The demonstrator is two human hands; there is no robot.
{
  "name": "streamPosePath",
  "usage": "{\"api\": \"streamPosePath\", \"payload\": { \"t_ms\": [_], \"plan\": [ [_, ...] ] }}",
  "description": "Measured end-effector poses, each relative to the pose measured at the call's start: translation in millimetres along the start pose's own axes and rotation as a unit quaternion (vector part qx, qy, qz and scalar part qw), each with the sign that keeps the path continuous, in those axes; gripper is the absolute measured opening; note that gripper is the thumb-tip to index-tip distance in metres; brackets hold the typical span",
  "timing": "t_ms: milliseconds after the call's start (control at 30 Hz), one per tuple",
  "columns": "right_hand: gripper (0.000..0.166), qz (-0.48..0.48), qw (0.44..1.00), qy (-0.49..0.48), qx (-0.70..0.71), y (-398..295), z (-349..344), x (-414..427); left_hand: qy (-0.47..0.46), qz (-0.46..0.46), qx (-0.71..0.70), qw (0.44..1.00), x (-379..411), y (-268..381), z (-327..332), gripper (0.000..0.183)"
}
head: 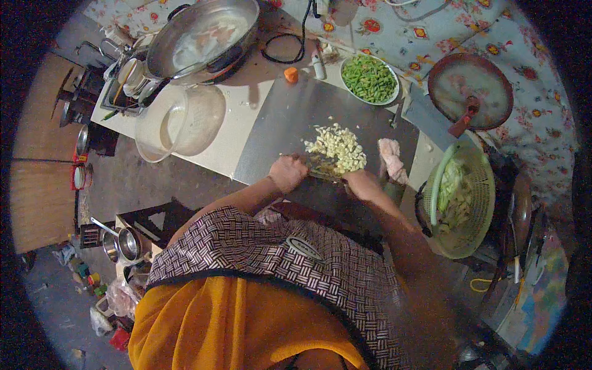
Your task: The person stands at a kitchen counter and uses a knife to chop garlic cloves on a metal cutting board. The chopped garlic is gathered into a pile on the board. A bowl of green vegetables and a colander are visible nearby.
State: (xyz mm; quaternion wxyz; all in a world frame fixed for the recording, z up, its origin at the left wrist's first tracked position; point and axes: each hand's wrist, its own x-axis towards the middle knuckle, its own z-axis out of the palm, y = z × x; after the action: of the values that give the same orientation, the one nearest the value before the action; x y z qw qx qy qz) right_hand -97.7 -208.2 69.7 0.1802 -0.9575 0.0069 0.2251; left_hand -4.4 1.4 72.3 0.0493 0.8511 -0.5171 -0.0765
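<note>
Chopped pale pieces, which look like garlic, lie in a heap (340, 148) on a dark cutting board (282, 115). At the heap's lower left, my left hand (289, 173) rests near the board's front edge with its fingers curled; what it holds, if anything, cannot be made out. My right hand (358, 180) is at the lower edge of the heap, its fingers hidden by blur and the pieces. Small brownish scraps (326, 167) lie between the two hands. A folded pink cloth (393, 159) lies right of the heap.
A plate of chopped green vegetables (370, 79), an orange piece (291, 75) and a white bottle (318, 67) stand behind. At left are a clear plastic bowl (162, 125) and a large wok (203, 41). A green colander (462, 203) and a round lid (471, 91) are at right.
</note>
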Motion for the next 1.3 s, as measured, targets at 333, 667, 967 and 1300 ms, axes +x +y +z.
{"api": "streamPosePath", "payload": {
  "t_ms": [333, 667, 967, 1300],
  "plan": [
    [0.015, 0.031, 0.999, 0.011, -0.029, -18.2, -40.9, -19.6, -0.055, -0.007, 0.033, 0.998, 26.3, -6.9, -8.2, 0.011],
    [0.019, 0.026, 0.999, 0.027, -0.025, -0.5, -23.7, -26.2, 0.006, 0.017, 0.04, 0.999, 30.7, 4.3, 4.5, 0.011],
    [0.018, 0.046, 0.997, -0.052, -0.035, 25.7, 4.9, -11.3, 0.001, 0.041, -0.018, 0.999, 32.4, 8.0, 14.0, 0.012],
    [0.018, 0.05, 0.996, 0.007, -0.071, 11.1, -37.0, -29.5, -0.016, 0.013, 0.052, 0.998, 40.2, 20.7, -19.2, 0.013]
  ]
}}
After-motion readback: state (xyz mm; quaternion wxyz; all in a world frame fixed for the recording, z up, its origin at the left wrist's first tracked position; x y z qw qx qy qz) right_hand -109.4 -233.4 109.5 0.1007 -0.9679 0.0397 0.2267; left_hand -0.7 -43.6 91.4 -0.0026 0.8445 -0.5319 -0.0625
